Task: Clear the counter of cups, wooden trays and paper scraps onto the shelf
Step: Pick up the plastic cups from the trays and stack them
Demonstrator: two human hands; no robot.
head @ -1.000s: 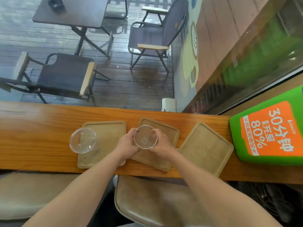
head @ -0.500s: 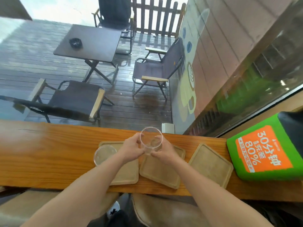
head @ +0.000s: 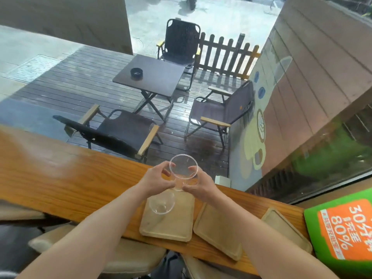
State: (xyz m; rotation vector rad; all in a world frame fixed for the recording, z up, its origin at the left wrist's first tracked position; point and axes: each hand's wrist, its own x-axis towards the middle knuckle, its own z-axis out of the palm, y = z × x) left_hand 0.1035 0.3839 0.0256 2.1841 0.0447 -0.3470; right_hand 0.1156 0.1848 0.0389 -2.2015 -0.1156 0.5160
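Observation:
A clear plastic cup is lifted above the wooden counter, tilted with its mouth toward me. My left hand grips its left side and my right hand grips its right side near the base. A second clear cup stands on the left wooden tray. Two more wooden trays lie to the right: the middle tray and the right tray. No paper scraps show.
A green and orange box sits at the counter's right end. A small white block stands at the counter's far edge against the window. Padded stools are below the near edge. Beyond the glass are deck chairs and a table.
Both hands have raised the clear cup off the middle tray and tilted it. My view has swung upward, so the counter and trays sit lower in frame.

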